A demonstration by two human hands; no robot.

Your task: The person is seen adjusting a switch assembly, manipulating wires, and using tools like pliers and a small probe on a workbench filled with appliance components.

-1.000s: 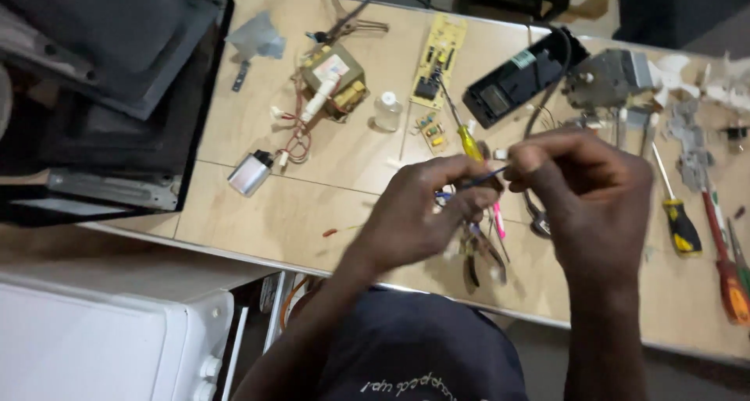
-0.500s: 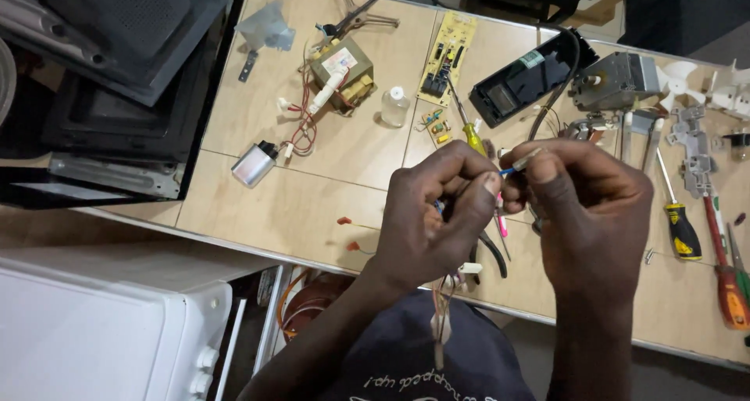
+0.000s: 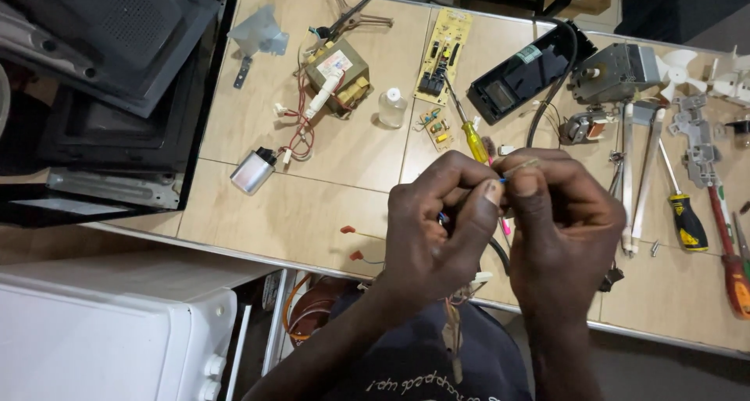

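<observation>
Two hands meet over the tiled table [image 3: 312, 213]: left hand [image 3: 433, 229] curled shut on a wire bundle [image 3: 453, 307] hanging toward the lap, right hand [image 3: 562, 221] pinching the thin wire end [image 3: 519, 166] between thumb and forefinger. Best to keep the left grip steady, work only the tip, stay clear of the screwdriver [image 3: 473, 139] behind.

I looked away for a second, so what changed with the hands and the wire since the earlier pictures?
The left hand and right hand closed together, still pinching the thin wire between their fingertips; neither let go. The yellow-handled screwdriver, transformer and capacitor lie on the table as before.
</observation>
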